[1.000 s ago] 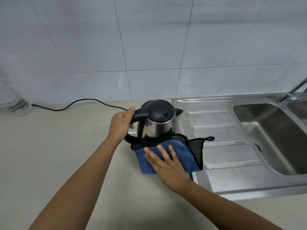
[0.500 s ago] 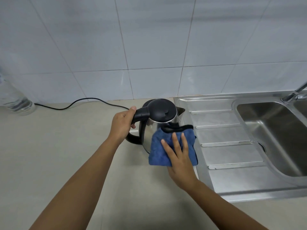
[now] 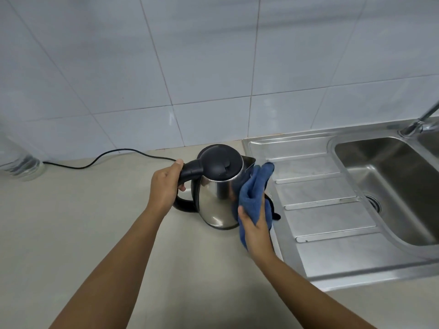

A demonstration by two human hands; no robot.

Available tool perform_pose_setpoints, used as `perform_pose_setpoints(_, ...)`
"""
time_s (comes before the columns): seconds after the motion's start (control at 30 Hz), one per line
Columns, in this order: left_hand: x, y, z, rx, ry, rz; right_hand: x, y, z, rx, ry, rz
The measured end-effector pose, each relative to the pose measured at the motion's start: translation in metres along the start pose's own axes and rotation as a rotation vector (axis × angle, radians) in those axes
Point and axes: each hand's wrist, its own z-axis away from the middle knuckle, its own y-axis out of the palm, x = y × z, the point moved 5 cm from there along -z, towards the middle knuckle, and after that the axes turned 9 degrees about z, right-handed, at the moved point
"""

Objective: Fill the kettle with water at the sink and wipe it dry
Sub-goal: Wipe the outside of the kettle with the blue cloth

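A steel kettle [image 3: 217, 200] with a black lid and black handle stands upright on the beige counter, just left of the sink's draining board. My left hand [image 3: 165, 184] grips the top of the handle. My right hand [image 3: 255, 227] presses a blue cloth [image 3: 255, 191] with black trim against the kettle's right side, below the spout; the cloth covers my fingers. The steel sink [image 3: 389, 184] lies to the right, its basin at the far right.
A black power cord [image 3: 102, 157] runs along the counter behind the kettle toward the left. A clear plastic bottle [image 3: 21, 165] stands at the far left edge. The tap [image 3: 418, 124] rises at the upper right. A tiled wall backs the counter.
My right hand has carried the blue cloth from the counter in front of the kettle up onto its front, then round to its right side. My left hand keeps hold of the handle.
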Motion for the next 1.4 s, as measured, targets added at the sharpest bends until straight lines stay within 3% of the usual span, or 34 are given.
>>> perform_pose_setpoints(0.1,-0.001,0.001,0.0,0.002,0.001,0.029,0.009,-0.005,0.006,-0.005,0.072,0.03)
perform_pose_setpoints(0.2,-0.001,0.001,0.0,0.006,0.017,0.039,0.039,-0.016,-0.02,0.015,0.127,-0.089)
perform_pose_setpoints(0.47,-0.002,0.003,0.0,-0.007,0.04,0.043,0.072,-0.033,-0.065,0.224,0.332,-0.193)
perform_pose_setpoints(0.7,-0.005,-0.001,-0.015,0.064,0.024,-0.01,0.048,-0.042,-0.028,0.215,0.282,-0.189)
perform_pose_setpoints(0.87,-0.008,0.006,-0.018,0.177,-0.126,0.032,0.034,-0.044,0.013,0.174,0.241,-0.183)
perform_pose_setpoints(1.0,-0.011,0.013,-0.012,0.211,-0.231,0.179,0.047,-0.051,0.008,0.127,0.156,-0.036)
perform_pose_setpoints(1.23,-0.013,0.022,-0.007,0.156,-0.216,0.277,0.078,-0.016,-0.023,0.348,0.144,-0.027)
perform_pose_setpoints(1.4,-0.016,0.034,-0.008,0.204,-0.177,0.252,0.055,-0.023,-0.016,0.208,0.213,-0.071)
